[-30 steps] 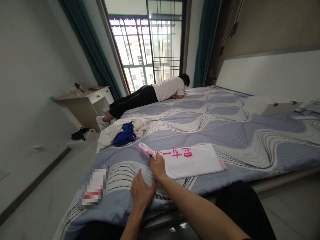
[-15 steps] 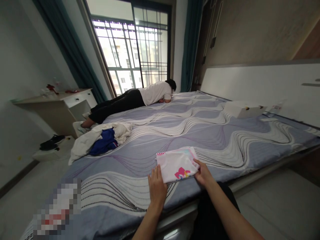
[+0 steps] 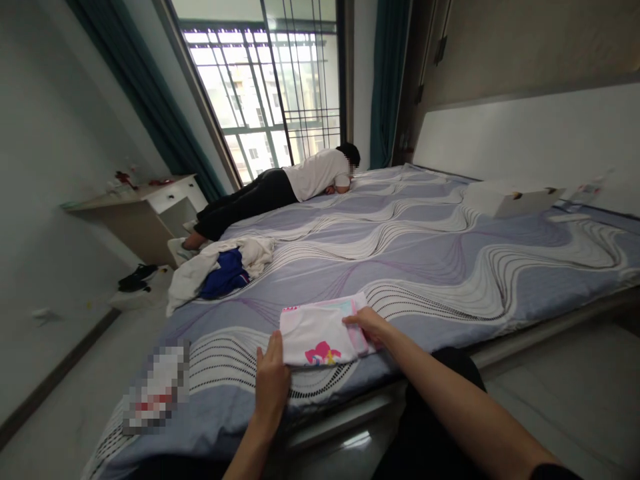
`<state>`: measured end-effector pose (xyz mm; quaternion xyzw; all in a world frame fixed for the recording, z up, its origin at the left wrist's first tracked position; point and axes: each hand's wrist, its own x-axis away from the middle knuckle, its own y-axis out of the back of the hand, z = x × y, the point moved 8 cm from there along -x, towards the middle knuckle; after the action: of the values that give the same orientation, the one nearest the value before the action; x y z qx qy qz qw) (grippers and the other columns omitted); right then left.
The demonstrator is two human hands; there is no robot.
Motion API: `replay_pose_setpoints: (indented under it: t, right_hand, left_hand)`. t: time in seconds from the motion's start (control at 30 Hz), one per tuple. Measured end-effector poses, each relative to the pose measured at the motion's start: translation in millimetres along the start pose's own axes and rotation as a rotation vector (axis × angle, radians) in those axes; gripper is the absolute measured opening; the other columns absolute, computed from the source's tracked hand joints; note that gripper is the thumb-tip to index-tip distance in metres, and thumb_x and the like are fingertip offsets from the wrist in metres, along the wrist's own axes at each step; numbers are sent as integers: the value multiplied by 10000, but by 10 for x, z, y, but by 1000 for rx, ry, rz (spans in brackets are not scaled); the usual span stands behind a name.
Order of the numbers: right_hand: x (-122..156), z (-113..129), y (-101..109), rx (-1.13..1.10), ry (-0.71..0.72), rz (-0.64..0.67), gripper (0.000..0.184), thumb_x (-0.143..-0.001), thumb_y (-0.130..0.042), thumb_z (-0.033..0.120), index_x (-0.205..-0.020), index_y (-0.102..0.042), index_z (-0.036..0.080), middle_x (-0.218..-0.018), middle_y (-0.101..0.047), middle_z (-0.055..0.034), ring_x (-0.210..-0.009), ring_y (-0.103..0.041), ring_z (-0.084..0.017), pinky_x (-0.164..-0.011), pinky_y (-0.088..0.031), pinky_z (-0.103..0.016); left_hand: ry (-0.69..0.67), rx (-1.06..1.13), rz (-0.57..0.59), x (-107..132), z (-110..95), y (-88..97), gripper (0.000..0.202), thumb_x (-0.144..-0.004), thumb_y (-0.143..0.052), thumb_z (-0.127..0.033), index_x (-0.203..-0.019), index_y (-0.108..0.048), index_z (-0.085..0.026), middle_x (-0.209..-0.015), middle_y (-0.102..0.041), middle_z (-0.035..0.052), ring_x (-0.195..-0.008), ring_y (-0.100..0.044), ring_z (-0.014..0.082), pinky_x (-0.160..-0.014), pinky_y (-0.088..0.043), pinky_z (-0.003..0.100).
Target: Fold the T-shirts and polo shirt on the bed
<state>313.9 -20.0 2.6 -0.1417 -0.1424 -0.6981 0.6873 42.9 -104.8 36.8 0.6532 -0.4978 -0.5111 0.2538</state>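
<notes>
On the near part of the bed lies a folded white garment (image 3: 310,337) with pink trim and a pink cartoon print; its exact kind is hidden by the folds. My left hand (image 3: 273,377) rests against its left edge, fingers stretched out and together. At the right side, my right hand (image 3: 373,325) grips the garment's pink-edged fold, thumb lying on top; its other fingers are partly hidden.
Bed sheet (image 3: 415,267) is grey-blue with wavy lines. A blue and white clothes pile (image 3: 225,270) lies at left, a blurred-out item (image 3: 157,390) nearer. Another person (image 3: 280,187) lies across the far side. A white box (image 3: 510,200) stands by the headboard.
My right hand has moved inward over the garment's right side, where a pink-trimmed fold now shows. The view has shifted, so the garment and my left hand appear further left.
</notes>
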Motion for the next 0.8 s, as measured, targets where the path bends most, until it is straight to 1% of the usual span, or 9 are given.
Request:
replay_pose_setpoints:
  t: [0.07,0.1,0.2,0.3,0.4,0.47,0.6,0.67,0.8]
  right_hand:
    - [14,-14,-184,80,19,-2,244,-587,-819,168,-799,-710,118,-774,-752,-82,-829,-715,-253,-717,-567,-313]
    - [20,-10,-244,120,28,-13,276,-578,-830,175,-824,-716,124,-812,-756,-83,-873,-707,-255,-738,-556,-304]
    - [36,70,-297,226,78,-51,323,-567,-835,176,-870,-728,134,-899,-758,-88,-963,-684,-258,-777,-527,-284]
    - [61,208,-204,304,139,-61,305,-601,-810,183,-894,-738,142,-932,-758,-81,-950,-684,-245,-772,-513,-276]
    - [97,336,-29,357,195,-50,268,-648,-779,204,-907,-746,147,-923,-761,-68,-889,-690,-227,-737,-507,-270]
    - [115,375,94,378,214,-45,250,-660,-769,211,-899,-749,139,-907,-763,-66,-856,-689,-220,-716,-502,-266]
    - [114,299,269,389,207,-50,235,-634,-765,194,-857,-753,121,-876,-766,-67,-819,-684,-211,-692,-495,-257]
    - [94,214,315,381,191,-59,237,-624,-760,197,-844,-752,108,-864,-766,-72,-797,-681,-208,-680,-495,-256]
    - [30,79,369,352,172,-79,293,-634,-743,239,-885,-751,89,-873,-762,-83,-755,-671,-197,-645,-487,-251]
  left_hand:
    - [-4,25,7,78,172,71,662,-824,-349,-36,-1481,-414,-83,-1491,-497,185,-1436,-388,279,-1203,-286,514]
    - [-2,43,10,109,229,82,662,-825,-365,-44,-1483,-418,-97,-1507,-480,174,-1448,-365,275,-1202,-302,493]
    - [-2,79,16,159,282,53,707,-791,-401,-29,-1494,-404,-114,-1550,-424,161,-1467,-332,267,-1204,-317,454]
    - [-28,74,35,157,218,5,740,-774,-413,-15,-1507,-373,-108,-1568,-389,175,-1474,-316,277,-1210,-292,471]
    - [-52,52,68,144,151,-17,700,-817,-427,-56,-1512,-364,-117,-1572,-381,181,-1473,-315,292,-1205,-285,502]
    - [-66,37,101,138,115,-27,688,-835,-433,-77,-1517,-356,-126,-1573,-379,179,-1473,-314,301,-1200,-280,522]
    - [-71,30,153,126,75,-40,708,-833,-442,-93,-1530,-327,-131,-1564,-398,169,-1471,-318,302,-1196,-274,534]
    - [-66,42,165,122,75,-46,708,-835,-443,-108,-1532,-321,-127,-1550,-425,161,-1469,-322,301,-1194,-275,533]
    - [-74,86,175,124,93,-57,687,-849,-444,-141,-1527,-333,-146,-1534,-454,140,-1463,-338,285,-1198,-261,540]
